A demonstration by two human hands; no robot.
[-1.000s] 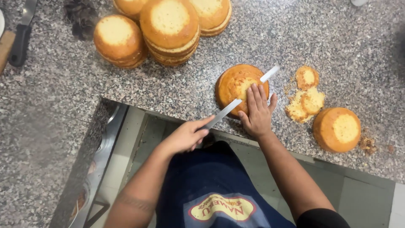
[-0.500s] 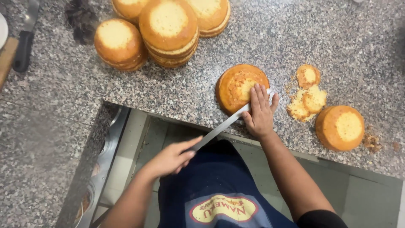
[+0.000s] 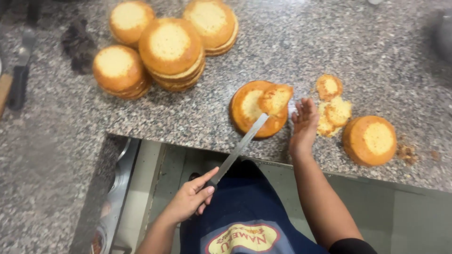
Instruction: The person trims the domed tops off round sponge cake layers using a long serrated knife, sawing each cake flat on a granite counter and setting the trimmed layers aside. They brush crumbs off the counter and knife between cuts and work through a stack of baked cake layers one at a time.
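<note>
A round golden sponge cake point(image 3: 249, 110) lies on the speckled granite counter point(image 3: 197, 117) near its front edge. A thin cut-off top piece point(image 3: 275, 99) rests tilted on the cake's right side, lifted on the tip of a long knife point(image 3: 240, 146). My left hand point(image 3: 190, 200) grips the knife's handle, down in front of the counter. My right hand point(image 3: 303, 124) hovers open with fingers spread, just right of the cake, touching nothing that I can see.
Several stacked sponge cakes point(image 3: 169, 47) sit at the back left. Cake trimmings point(image 3: 332, 106) and another single cake point(image 3: 369, 140) lie to the right. A dark-handled tool point(image 3: 21, 70) rests at the far left. A metal tray point(image 3: 117, 188) shows below the counter.
The knife has passed through the cake and lifted the sliced top piece. My right hand came off the cake and moved right. My left hand drew back toward me.
</note>
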